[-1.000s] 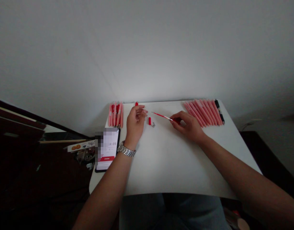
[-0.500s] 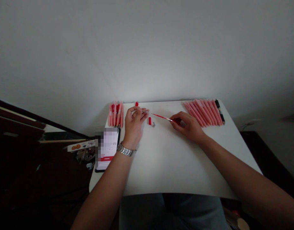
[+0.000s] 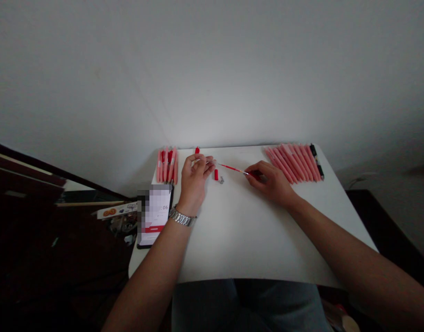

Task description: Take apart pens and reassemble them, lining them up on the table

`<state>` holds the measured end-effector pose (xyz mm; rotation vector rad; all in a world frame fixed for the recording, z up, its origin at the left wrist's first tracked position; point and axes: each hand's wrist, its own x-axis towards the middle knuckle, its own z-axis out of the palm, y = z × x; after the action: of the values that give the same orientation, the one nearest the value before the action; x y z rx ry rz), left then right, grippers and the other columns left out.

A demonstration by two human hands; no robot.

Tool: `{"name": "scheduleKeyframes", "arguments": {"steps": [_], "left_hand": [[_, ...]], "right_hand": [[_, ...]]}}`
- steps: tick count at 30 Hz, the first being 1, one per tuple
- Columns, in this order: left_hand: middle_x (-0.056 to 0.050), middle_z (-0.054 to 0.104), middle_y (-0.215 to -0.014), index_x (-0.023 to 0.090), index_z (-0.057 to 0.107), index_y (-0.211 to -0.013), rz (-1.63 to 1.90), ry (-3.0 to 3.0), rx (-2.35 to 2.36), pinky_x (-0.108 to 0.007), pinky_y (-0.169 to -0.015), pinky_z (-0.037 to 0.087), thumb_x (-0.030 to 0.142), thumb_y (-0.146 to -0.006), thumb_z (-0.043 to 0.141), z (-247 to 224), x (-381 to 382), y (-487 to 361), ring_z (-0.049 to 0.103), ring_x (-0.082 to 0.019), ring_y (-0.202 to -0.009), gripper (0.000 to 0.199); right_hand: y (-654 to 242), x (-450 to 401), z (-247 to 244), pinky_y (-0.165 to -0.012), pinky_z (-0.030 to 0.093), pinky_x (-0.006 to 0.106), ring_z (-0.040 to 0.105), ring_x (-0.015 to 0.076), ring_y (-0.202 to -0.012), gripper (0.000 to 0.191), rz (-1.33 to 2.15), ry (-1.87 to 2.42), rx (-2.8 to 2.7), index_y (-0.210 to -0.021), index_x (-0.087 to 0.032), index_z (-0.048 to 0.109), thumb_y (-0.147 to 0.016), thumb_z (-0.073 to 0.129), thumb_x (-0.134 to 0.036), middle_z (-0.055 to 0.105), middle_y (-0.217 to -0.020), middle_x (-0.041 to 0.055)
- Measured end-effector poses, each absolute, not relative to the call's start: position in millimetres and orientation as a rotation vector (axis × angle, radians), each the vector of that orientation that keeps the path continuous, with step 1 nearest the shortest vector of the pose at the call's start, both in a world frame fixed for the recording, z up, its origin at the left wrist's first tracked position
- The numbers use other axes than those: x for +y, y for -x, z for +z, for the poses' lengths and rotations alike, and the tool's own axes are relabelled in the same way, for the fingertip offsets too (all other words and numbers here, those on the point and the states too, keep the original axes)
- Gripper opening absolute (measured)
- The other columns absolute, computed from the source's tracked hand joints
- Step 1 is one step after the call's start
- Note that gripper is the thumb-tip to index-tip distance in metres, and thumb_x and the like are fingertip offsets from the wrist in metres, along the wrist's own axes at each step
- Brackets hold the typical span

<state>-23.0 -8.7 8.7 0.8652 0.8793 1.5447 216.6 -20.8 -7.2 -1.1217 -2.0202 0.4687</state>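
My right hand [image 3: 267, 180] pinches a thin red pen refill [image 3: 231, 167], silvery near the fingertips. A red part shows under those fingers, mostly hidden. The refill points left and slightly up, toward my left hand [image 3: 195, 174]. My left fingers are closed on a small, thin, pale or clear piece too fine to make out. The refill's far end meets or nearly meets it; I cannot tell which. On the table just below lie a short red cylinder [image 3: 216, 174] and a small silvery piece [image 3: 221, 180]. Behind my left hand lies another red piece [image 3: 197, 150].
Several pink pens [image 3: 167, 166] lie at the table's back left. A row of several pink pens [image 3: 293, 163] lies at the back right beside a black pen [image 3: 317, 161]. A phone [image 3: 156, 216] rests by the left edge of the white table [image 3: 253, 240], near my left wrist.
The gap between the refill's left end and my left fingertips has narrowed. Both hands have barely shifted, and the loose pieces lie where they were.
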Motion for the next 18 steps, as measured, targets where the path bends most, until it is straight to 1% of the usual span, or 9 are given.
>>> {"name": "scheduleKeyframes", "arguments": {"steps": [13, 18], "left_hand": [[-0.004, 0.073, -0.103, 0.022, 0.059, -0.098, 1.531, -0.887, 0.873, -0.033, -0.092, 0.056, 0.039, -0.086, 0.076, 8.6, -9.4, 22.2, 0.071, -0.014, -0.092, 0.027], [-0.004, 0.072, -0.101, 0.022, 0.059, -0.099, 1.527, -0.895, 0.858, -0.033, -0.091, 0.056, 0.037, -0.086, 0.076, 10.3, -10.4, 20.5, 0.071, -0.015, -0.092, 0.027]], "right_hand": [[-216.3, -20.6, -6.7, -0.066, 0.051, 0.031, 0.061, 0.0173, -0.074, 0.013, 0.471, 1.131, -2.015, -0.101, -0.02, 0.067, -0.096, 0.062, -0.031, 0.065, -0.087, 0.0058], [-215.9, -20.9, -5.7, -0.066, 0.052, 0.031, 0.061, 0.0174, -0.074, 0.012, 0.473, 1.129, -2.018, -0.1, -0.02, 0.067, -0.096, 0.062, -0.031, 0.065, -0.087, 0.0059]]}}
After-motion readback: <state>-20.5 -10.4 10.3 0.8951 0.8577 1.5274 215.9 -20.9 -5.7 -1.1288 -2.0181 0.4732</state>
